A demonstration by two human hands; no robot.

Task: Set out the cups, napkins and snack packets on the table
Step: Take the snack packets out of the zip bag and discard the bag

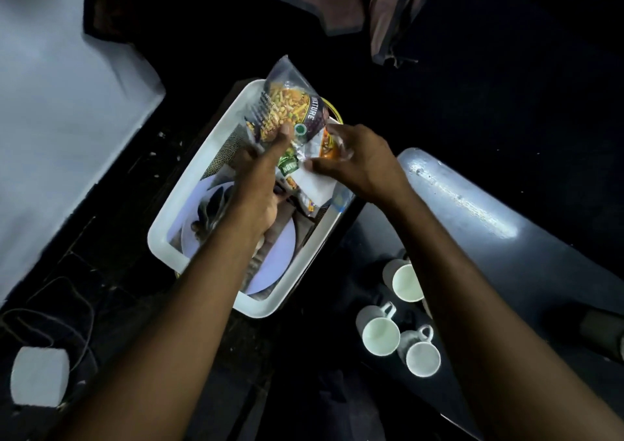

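Note:
A snack packet marked "mixture" is lifted above the far end of a white basket. My left hand grips its lower edge with thumb on the front. My right hand pinches a second, orange packet just right of it. A white napkin lies under my right hand inside the basket. Three white cups stand open side up on the dark table at the lower right.
A white plate and dark cutlery lie in the basket. A white block with a cable sits on the floor at lower left. A shiny dark chair back stands right of the basket. Pale wall at left.

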